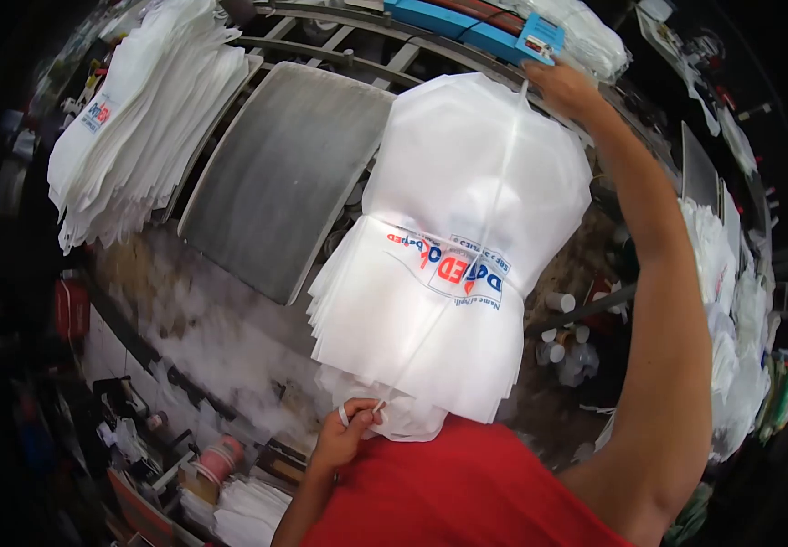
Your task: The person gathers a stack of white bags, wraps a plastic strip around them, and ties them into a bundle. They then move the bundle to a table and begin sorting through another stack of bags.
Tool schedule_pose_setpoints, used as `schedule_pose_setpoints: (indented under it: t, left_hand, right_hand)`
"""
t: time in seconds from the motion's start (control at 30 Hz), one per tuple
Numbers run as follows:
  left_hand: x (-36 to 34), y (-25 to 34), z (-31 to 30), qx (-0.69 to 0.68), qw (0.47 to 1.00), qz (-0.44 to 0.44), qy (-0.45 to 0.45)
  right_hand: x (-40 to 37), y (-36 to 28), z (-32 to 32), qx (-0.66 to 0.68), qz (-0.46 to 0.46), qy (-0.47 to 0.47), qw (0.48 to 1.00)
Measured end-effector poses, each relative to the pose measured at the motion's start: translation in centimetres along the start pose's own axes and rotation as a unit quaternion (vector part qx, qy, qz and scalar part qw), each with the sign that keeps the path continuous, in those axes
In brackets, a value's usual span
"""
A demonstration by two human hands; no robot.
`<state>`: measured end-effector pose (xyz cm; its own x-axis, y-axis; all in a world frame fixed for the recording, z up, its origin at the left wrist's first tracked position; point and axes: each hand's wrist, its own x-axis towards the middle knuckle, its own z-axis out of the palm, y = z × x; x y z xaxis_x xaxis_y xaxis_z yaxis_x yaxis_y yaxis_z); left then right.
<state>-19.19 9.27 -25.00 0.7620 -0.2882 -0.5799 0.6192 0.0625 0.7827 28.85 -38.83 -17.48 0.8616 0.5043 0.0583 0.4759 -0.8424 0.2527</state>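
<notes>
Tying, by appearance: one stack of printed white sheets (439, 146), cinched across its middle, lying just beside a grey board (289, 173). One pale cord (503, 171), run lengthwise over the stack. Left hand (348, 433): thumb and forefinger closed, pinching the near end. Right hand (558, 88): fingers bent, holding the far end, grip partly hidden. Next move, presumably: even tension, cord kept centred.

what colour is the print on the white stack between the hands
The print is red and blue, clearest in the head view.
</notes>
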Motion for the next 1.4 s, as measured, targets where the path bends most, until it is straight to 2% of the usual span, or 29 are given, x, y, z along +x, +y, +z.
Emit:
schedule_pose_setpoints:
  t: [0.03, 0.1, 0.17, 0.2, 0.27, 0.33, 0.37, 0.43, 0.47, 0.53, 0.67, 0.73, 0.83, 0.9, 0.97, 1.0, 1.03, 1.07, 1.23, 1.33, 1.4]
  left_hand:
    - [0.1, -0.2, 0.2, -0.008, 1.000, -0.007, 0.011]
    - [1.1, -0.7, 0.5, -0.033, 0.998, -0.023, 0.040]
    - [2.5, -1.8, 0.9, -0.057, 0.995, -0.036, 0.070]
    - [3.1, -2.9, 1.0, -0.022, 0.996, -0.002, 0.090]
    - [4.2, -5.3, 0.4, 0.013, 0.993, 0.031, 0.111]
    - [4.4, -7.0, -0.2, 0.139, 0.980, -0.022, 0.137]
    - [4.0, -7.4, 0.2, 0.138, 0.981, -0.024, 0.133]
    - [3.7, -6.8, 1.1, 0.053, 0.981, 0.010, 0.186]
    - [3.4, -6.8, 0.9, 0.053, 0.981, 0.006, 0.188]
    - [2.3, -6.9, 0.2, -0.037, 0.989, -0.034, 0.140]
    - [1.8, -3.3, 1.2, -0.027, 0.990, -0.048, 0.132]
    - [2.4, -1.6, 1.8, -0.076, 0.985, -0.076, 0.134]
    - [1.8, -2.9, 1.7, -0.122, 0.975, -0.097, 0.159]
    - [2.1, -3.6, 2.3, -0.133, 0.967, -0.121, 0.180]
    - [2.7, -4.3, 2.6, -0.144, 0.959, -0.139, 0.198]
    - [3.3, -4.6, 2.6, -0.080, 0.962, -0.133, 0.226]
    - [3.7, -4.9, 2.8, -0.015, 0.959, -0.127, 0.253]
    - [4.1, -5.3, 2.9, -0.018, 0.960, -0.122, 0.253]
    - [3.5, -3.7, 4.2, -0.089, 0.938, -0.023, 0.333]
    - [3.4, -2.2, 4.3, -0.083, 0.946, -0.072, 0.304]
    - [3.0, -2.6, 3.8, -0.099, 0.951, -0.067, 0.284]
  right_hand:
    - [-0.1, -0.8, 0.4, 0.074, 0.088, -0.066, 0.991]
    - [-0.3, 0.4, 5.4, 0.154, 0.059, -0.033, 0.986]
    - [-0.2, 1.0, 10.9, 0.174, 0.091, -0.104, 0.975]
    - [0.0, 1.4, 14.7, 0.178, 0.112, -0.120, 0.970]
    - [0.4, -0.3, 15.0, 0.181, 0.194, -0.114, 0.957]
    - [0.8, -1.0, 14.9, 0.176, 0.196, -0.108, 0.959]
    - [0.7, -0.7, 14.4, 0.165, 0.200, -0.101, 0.960]
    - [0.9, 0.1, 13.9, 0.156, 0.191, -0.102, 0.964]
    - [0.9, -0.1, 14.0, 0.155, 0.182, -0.105, 0.965]
    - [1.1, -0.3, 12.5, 0.121, 0.190, -0.094, 0.970]
    - [2.1, 1.2, 12.0, 0.101, 0.186, -0.107, 0.972]
    - [2.0, 2.5, 14.1, 0.091, 0.182, -0.108, 0.973]
    - [1.4, 2.3, 17.5, 0.145, 0.136, -0.071, 0.977]
    - [0.7, 1.1, 18.4, 0.150, 0.208, -0.088, 0.963]
    - [0.8, 0.9, 18.0, 0.165, 0.215, -0.113, 0.956]
    - [1.1, 1.3, 17.8, 0.179, 0.221, -0.133, 0.949]
    - [1.0, 1.5, 18.7, 0.178, 0.210, -0.109, 0.955]
    - [1.1, 2.2, 19.2, 0.175, 0.209, -0.104, 0.957]
    - [0.5, 0.7, 18.3, 0.209, 0.252, -0.089, 0.941]
    - [0.5, 0.7, 18.8, 0.212, 0.261, -0.081, 0.938]
    - [0.6, 0.9, 19.0, 0.214, 0.266, -0.073, 0.937]
